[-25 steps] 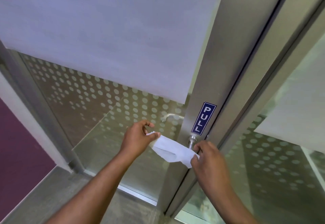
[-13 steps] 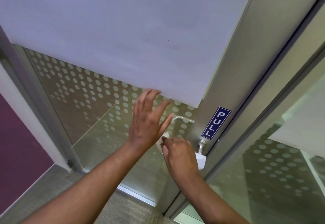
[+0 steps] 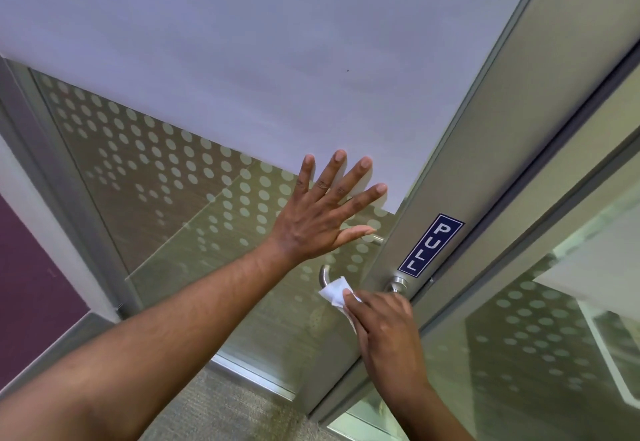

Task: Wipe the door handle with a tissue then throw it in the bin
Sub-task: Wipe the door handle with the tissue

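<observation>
A silver lever door handle sticks out from the metal door frame, its round base just below a blue PULL sign. My right hand presses a white tissue onto the handle's middle, hiding most of the lever. Only the handle's curved left end and its base show. Higher up, my left hand lies flat on the glass door with fingers spread, holding nothing. No bin is in view.
The glass door has a frosted upper panel and a dotted pattern below. A second glass panel stands to the right of the metal frame. A purple wall is at the left, grey carpet below.
My left hand let go of the tissue and rose to rest flat on the glass. My right hand has slid the tissue left along the handle, away from the base.
</observation>
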Action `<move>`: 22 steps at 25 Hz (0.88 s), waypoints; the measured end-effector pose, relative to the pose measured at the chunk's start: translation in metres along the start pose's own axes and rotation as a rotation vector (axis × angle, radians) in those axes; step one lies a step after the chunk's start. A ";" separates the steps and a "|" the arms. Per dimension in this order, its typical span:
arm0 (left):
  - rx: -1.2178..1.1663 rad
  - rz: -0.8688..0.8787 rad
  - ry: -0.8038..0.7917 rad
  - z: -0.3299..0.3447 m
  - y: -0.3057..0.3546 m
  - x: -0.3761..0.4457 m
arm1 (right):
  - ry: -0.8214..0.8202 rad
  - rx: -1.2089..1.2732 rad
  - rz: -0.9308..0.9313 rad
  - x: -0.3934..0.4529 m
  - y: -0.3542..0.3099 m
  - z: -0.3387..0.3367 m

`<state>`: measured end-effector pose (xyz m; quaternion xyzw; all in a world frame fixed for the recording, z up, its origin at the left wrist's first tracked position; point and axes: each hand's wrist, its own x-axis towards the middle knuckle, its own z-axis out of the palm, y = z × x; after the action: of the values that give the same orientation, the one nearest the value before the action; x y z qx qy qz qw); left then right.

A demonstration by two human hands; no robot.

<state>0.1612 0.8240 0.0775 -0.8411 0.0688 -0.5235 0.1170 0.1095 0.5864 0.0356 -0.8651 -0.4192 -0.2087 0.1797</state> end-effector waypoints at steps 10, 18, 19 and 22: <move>0.003 0.004 0.022 0.006 0.000 0.000 | -0.068 -0.009 0.048 0.046 -0.045 0.012; 0.001 0.005 0.034 0.008 -0.001 0.000 | 0.030 -0.040 -0.098 -0.007 0.019 -0.002; 0.000 0.004 0.033 0.008 0.000 -0.001 | 0.047 -0.039 -0.109 -0.012 0.028 -0.006; 0.007 0.003 0.031 0.008 0.000 -0.001 | 0.069 -0.006 -0.132 -0.010 0.030 -0.010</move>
<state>0.1680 0.8254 0.0737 -0.8323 0.0703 -0.5367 0.1196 0.1254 0.5572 0.0348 -0.8284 -0.4684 -0.2510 0.1770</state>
